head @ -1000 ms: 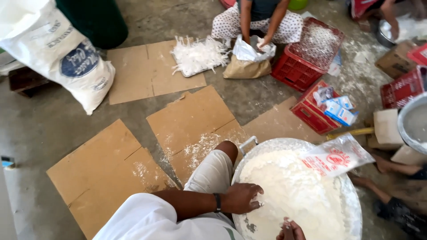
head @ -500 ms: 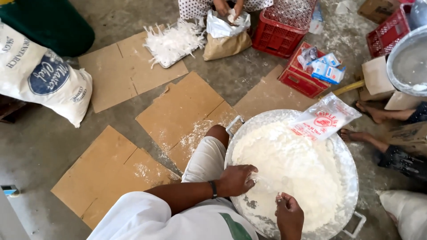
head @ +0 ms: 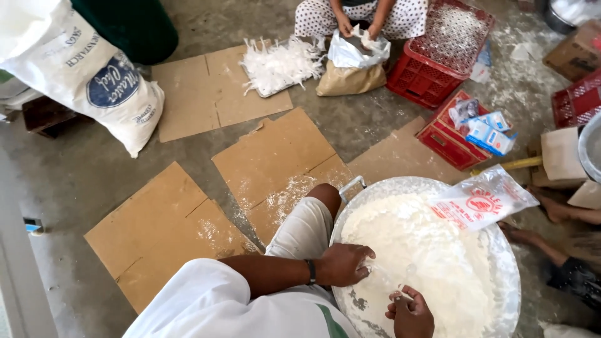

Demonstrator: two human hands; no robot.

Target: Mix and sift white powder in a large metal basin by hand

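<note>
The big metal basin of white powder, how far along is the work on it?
Done: a pile of filled white packets lies on cardboard. In hand: left hand and right hand work at the heaped powder in the basin. Left: most powder remains; a printed bag lies unfilled on it.

You are looking down at a bare grey concrete floor (head: 94, 175), dusted white in patches. Flattened sheets of brown cardboard (head: 166, 231) lie spread across it, some touching, some with floor showing between them. At the upper left a large white sack (head: 81, 75) leans over, with a dark green bin (head: 134, 28) just behind it. Along the upper right stand red plastic crates (head: 438, 62), one holding small blue and white packets (head: 491, 131). Brown cardboard boxes (head: 573, 50) sit near the right edge. A pale grey frame (head: 15, 263) runs down the left edge. The light is soft and even, with no hard shadows.
</note>
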